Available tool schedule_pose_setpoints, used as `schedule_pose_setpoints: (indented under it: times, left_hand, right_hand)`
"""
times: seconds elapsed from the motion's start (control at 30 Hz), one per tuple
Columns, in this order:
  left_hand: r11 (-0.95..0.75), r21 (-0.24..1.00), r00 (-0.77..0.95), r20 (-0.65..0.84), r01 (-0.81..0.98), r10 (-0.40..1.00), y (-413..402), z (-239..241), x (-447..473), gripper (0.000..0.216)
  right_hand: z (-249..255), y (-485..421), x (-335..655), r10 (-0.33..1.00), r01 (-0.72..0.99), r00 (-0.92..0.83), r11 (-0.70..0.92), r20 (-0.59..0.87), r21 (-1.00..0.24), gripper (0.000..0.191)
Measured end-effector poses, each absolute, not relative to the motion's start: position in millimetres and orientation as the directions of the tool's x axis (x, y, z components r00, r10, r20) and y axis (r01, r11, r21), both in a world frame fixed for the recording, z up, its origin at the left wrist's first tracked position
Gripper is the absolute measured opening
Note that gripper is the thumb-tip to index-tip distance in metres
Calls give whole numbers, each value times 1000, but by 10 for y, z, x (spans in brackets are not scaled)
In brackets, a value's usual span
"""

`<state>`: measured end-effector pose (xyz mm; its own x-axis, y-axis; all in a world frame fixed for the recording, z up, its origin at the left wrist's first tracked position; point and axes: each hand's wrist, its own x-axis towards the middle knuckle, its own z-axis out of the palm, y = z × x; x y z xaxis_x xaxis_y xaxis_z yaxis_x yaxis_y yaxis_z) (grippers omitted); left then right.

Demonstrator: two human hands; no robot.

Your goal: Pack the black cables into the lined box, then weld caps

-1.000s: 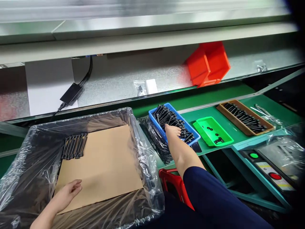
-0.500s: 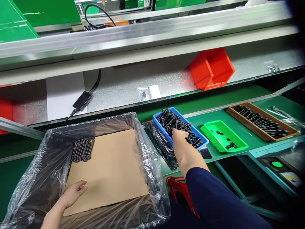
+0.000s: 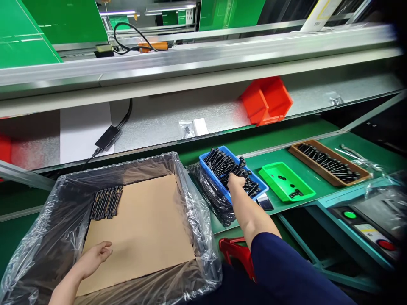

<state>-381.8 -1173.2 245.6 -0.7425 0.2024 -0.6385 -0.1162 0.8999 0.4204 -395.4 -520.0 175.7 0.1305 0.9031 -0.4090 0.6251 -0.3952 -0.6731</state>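
Since a moment ago our right hand [image 3: 237,183] has bunched its fingers in the blue tray [image 3: 212,180], curling down among the black rods [image 3: 222,163]. The fingertips are hidden, so we cannot tell whether it grips any. Our left hand [image 3: 95,255] has stayed loosely open, palm down on the cardboard sheet [image 3: 146,228] inside the plastic-lined box [image 3: 63,220]. A short row of rods [image 3: 106,202] lies at the sheet's far left corner. On the green bench [image 3: 310,178], a green tray [image 3: 270,176] and a brown tray [image 3: 311,166] sit to the right. A red bin [image 3: 267,99] and a power adapter [image 3: 107,137] rest on the metal shelf [image 3: 159,123] behind.
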Motion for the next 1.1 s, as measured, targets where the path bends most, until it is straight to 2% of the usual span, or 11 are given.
schedule_pose_setpoints:
  times: [0.23,0.33,0.4,0.5,0.53,0.6,0.7,0.8,0.87,1.0,1.1]
  left_hand:
    - [897,427,-761,-618,-113,198,-11727,2457,-3805,73]
    - [848,507,-764,-606,-156,222,-11662,2504,-3797,71]
    - [764,615,-771,-578,-195,269,-11554,2613,-3766,69]
    - [594,767,-813,-495,-243,307,-11323,2880,-3722,67]
    - [529,812,-832,-457,-246,314,-11238,2981,-3717,65]
    - [350,899,-851,-386,-262,357,-11065,3173,-3711,60]
    - [38,940,-811,-312,-338,495,-10822,3393,-3663,56]
    - [-104,848,-675,-333,-520,659,-10688,3469,-3571,71]
    - [-138,778,-663,-412,-613,625,-10704,3427,-3529,71]
    - [-300,699,-754,-535,-649,382,-10979,3215,-3543,51]
    - [-363,675,-767,-568,-642,300,-11287,3077,-3612,36]
  right_hand:
    - [2190,-5183,-3779,975,480,-6,-191,-221,-856,37]
    - [2551,-5284,-3690,984,194,-180,19,-17,-981,32]
    - [2861,-5494,-3630,935,-25,-337,103,106,-994,29]
    - [3340,-6018,-3573,749,-116,-640,122,168,-986,23]
    - [3474,-6240,-3561,627,-99,-764,124,155,-987,21]
    - [3665,-6745,-3536,337,-15,-941,61,35,-998,21]
    - [3731,-7615,-3471,-82,221,-972,-12,-219,-975,20]
    - [3591,-8489,-3426,-347,348,-881,-14,-322,-937,20]
    - [3446,-9002,-3432,-388,330,-872,-17,-298,-944,25]
    - [3210,-9781,-3473,-305,266,-916,21,-260,-964,34]
    - [3149,-10142,-3496,-414,328,-866,-48,-280,-944,38]
